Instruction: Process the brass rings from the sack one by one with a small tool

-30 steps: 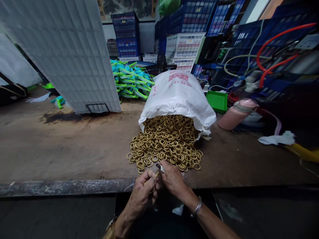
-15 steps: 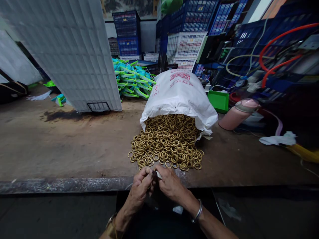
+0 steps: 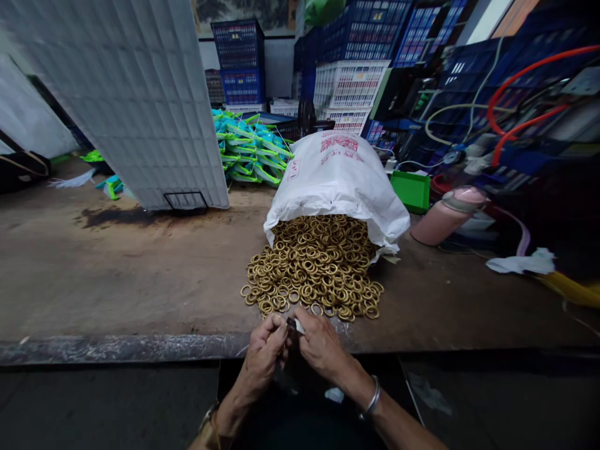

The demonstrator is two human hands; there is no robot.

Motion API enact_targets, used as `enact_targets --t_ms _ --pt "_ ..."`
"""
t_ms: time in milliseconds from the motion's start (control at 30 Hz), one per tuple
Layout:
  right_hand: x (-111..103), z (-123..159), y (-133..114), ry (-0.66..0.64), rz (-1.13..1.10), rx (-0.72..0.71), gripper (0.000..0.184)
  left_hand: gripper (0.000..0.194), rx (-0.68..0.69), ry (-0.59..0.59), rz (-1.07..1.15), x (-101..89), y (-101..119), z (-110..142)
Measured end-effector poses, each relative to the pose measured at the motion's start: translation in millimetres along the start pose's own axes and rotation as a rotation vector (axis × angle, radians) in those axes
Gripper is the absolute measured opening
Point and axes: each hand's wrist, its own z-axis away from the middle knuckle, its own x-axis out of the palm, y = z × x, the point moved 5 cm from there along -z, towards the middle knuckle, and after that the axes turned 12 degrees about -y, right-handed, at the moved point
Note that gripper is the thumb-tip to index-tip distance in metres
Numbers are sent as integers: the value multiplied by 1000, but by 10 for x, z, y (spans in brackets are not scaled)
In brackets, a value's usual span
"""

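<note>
My left hand (image 3: 265,354) and my right hand (image 3: 322,345) meet at the near edge of the workbench (image 3: 117,275), fingers pinched together. The right hand grips a small dark and white tool (image 3: 295,324). What the left hand pinches is hidden by its fingers. Just beyond the hands lies a heap of brass rings (image 3: 313,269) spilling from a white woven sack (image 3: 336,178) lying on its side. A metal bangle circles my right wrist; a band sits on the left.
A white gridded panel (image 3: 140,100) leans on the bench at left. Green and blue plastic parts (image 3: 248,150) are piled behind. A pink flask (image 3: 445,215), a green bin (image 3: 411,190), stacked blue and white crates (image 3: 349,69) and hoses crowd the right.
The hands moved slightly up and left toward the ring heap and closed together; the brass ring seen in the left fingers a second ago is now hidden.
</note>
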Motion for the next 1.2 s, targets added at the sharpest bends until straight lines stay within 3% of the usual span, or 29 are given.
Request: enact_targets --t_ms 267,400,633,833,933,1067,1200 --pt "68 -18 69 -115 52 6 19 26 -26 -27 13 -6 -10 81" --pt "77 -14 176 -71 175 99 25 25 -75 -80 153 61 38 152" --pt "102 -165 166 69 232 200 35 26 -35 11 357 -19 128 120" --pt "118 -328 139 49 377 296 25 19 -35 48 422 -147 61 138" --pt "126 -365 147 41 398 331 23 28 -71 42 486 -168 35 144" --pt "97 -368 177 68 325 290 24 23 -61 20 577 -201 -2 124" --pt "-23 -339 211 161 25 177 18 17 -73 65 637 -236 -42 75"
